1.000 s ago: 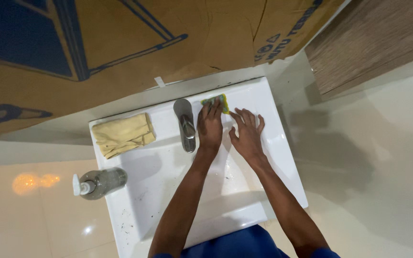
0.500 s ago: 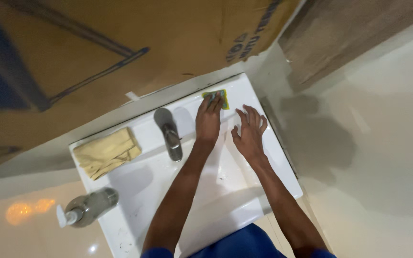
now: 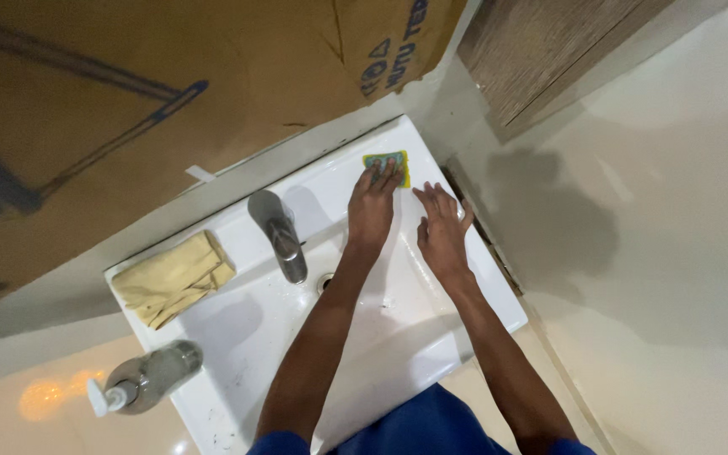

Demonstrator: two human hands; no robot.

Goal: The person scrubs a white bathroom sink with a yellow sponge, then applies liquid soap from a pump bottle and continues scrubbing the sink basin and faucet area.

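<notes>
My left hand (image 3: pixel 371 211) presses a green and yellow sponge (image 3: pixel 388 163) onto the back right corner of a white washbasin (image 3: pixel 238 337), fingers lying flat over the sponge. My right hand (image 3: pixel 442 229) rests spread on the basin's right rim, just beside the left hand, holding nothing. A chrome tap (image 3: pixel 277 234) stands on the back ledge to the left of my left hand. The drain hole (image 3: pixel 324 281) shows beside my left forearm.
A folded yellow cloth (image 3: pixel 173 279) lies on the basin's back left corner. A clear soap pump bottle (image 3: pixel 140 382) lies at the left edge. Brown cardboard (image 3: pixel 170 76) covers the wall behind. A wooden panel (image 3: pixel 541 50) stands at upper right; glossy pale floor surrounds.
The view has swung, shifting the basin left and tilting it. My left hand has pushed the sponge further toward the back right corner; my right hand has drawn closer to the rim.
</notes>
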